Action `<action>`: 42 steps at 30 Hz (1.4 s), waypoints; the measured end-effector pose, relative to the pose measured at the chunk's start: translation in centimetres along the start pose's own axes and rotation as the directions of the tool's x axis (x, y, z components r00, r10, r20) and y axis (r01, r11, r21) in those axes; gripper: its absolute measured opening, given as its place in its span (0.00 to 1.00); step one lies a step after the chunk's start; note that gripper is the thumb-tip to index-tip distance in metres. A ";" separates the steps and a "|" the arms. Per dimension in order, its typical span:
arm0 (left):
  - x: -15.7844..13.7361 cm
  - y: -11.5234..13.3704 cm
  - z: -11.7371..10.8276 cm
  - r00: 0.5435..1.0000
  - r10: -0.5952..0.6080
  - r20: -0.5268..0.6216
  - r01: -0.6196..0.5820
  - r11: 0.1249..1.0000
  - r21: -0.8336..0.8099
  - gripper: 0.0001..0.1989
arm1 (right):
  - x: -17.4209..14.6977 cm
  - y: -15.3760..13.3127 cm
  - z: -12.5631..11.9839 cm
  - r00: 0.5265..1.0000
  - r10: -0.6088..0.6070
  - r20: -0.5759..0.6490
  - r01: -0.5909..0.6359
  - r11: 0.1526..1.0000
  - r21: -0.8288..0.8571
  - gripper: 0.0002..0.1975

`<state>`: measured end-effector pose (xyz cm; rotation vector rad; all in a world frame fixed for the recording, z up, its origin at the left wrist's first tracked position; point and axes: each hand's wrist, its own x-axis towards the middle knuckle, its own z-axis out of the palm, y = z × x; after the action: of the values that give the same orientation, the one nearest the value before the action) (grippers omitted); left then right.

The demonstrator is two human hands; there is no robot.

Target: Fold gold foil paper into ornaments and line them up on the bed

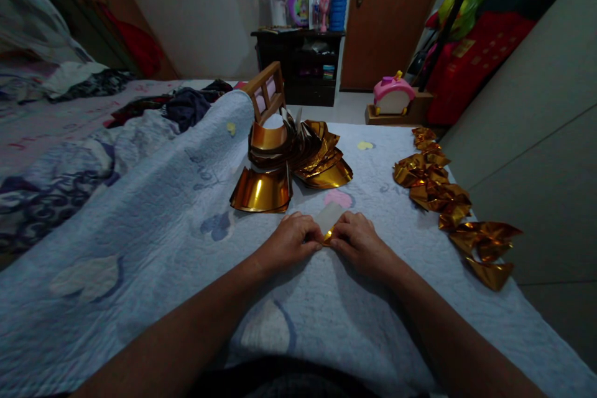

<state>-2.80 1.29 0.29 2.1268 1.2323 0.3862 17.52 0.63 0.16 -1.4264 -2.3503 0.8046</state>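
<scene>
Between my two hands is a small sheet of gold foil paper (pixel 328 235), its pale back (pixel 330 212) showing beyond the fingers and a gold edge turned up toward me. My left hand (pixel 297 237) pinches its left side, and my right hand (pixel 355 237) pinches the right side close by. The hands almost meet at the folded edge, just above the quilt. Past them lies a fanned pile of curved gold foil sheets (pixel 262 189). Folded gold foil pieces (pixel 436 193) form a row along the quilt's right side.
A light blue quilt (pixel 186 298) covers the surface. Behind the pile stands a small wooden frame (pixel 268 93). Crumpled clothes (pixel 186 106) lie at the left. A dark shelf (pixel 301 65), a brown door (pixel 392 18) and a pink toy (pixel 394 96) are farther back. Pale cabinet panels (pixel 536 168) border the right.
</scene>
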 end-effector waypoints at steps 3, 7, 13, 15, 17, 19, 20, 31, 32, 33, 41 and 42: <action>-0.1 0.0 -0.1 1.000 0.007 0.005 -0.008 1.000 0.013 0.02 | 0.1 -0.1 0.2 1.000 0.015 -0.015 -0.015 1.000 -0.022 0.06; -0.2 0.1 -0.1 1.000 0.014 0.005 -0.014 1.000 0.014 0.05 | 0.3 -0.2 0.6 0.998 0.042 -0.055 -0.045 0.997 -0.070 0.07; -0.2 0.4 0.3 1.000 -0.008 -0.027 0.010 0.995 0.099 0.09 | 0.2 -0.2 1.0 0.994 0.059 -0.093 -0.067 0.994 -0.092 0.06; -0.2 0.3 0.5 0.999 -0.016 -0.043 0.021 0.992 0.127 0.10 | 0.2 -0.1 1.2 0.991 0.056 -0.118 -0.066 0.994 -0.088 0.06; -0.1 0.2 0.7 0.998 -0.029 -0.057 0.037 0.988 0.147 0.10 | 0.2 0.0 1.4 0.989 0.053 -0.137 -0.065 0.994 -0.085 0.06; -0.1 0.1 0.8 0.997 -0.043 -0.063 0.052 0.986 0.155 0.09 | 0.2 0.1 1.6 0.988 0.055 -0.144 -0.068 0.994 -0.088 0.06; -0.1 0.2 0.8 0.997 -0.048 -0.064 0.057 0.986 0.156 0.09 | 0.3 0.1 1.6 0.987 0.057 -0.147 -0.071 0.993 -0.092 0.06; -0.1 0.8 0.6 0.993 -0.094 -0.066 0.104 0.983 0.154 0.09 | 0.4 0.2 2.0 0.983 0.067 -0.171 -0.088 0.989 -0.120 0.05; -0.1 0.8 0.6 0.994 -0.092 -0.063 0.101 0.983 0.155 0.09 | 0.5 0.2 2.1 0.983 0.068 -0.171 -0.090 0.988 -0.124 0.05; -0.1 0.7 0.6 0.994 -0.089 -0.060 0.098 0.983 0.157 0.09 | 0.5 0.2 2.1 0.983 0.067 -0.170 -0.089 0.988 -0.128 0.05; -0.2 0.4 0.7 0.996 -0.062 -0.067 0.073 0.982 0.175 0.10 | 0.4 0.0 2.0 0.983 0.061 -0.173 -0.087 0.985 -0.151 0.06; -0.2 0.4 0.7 0.996 -0.060 -0.067 0.071 0.982 0.176 0.10 | 0.4 -0.1 2.0 0.983 0.061 -0.175 -0.088 0.984 -0.152 0.06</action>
<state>-2.25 0.68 0.02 2.2317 1.4157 0.3249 16.26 0.31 -1.43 -1.5884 -2.2859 0.4997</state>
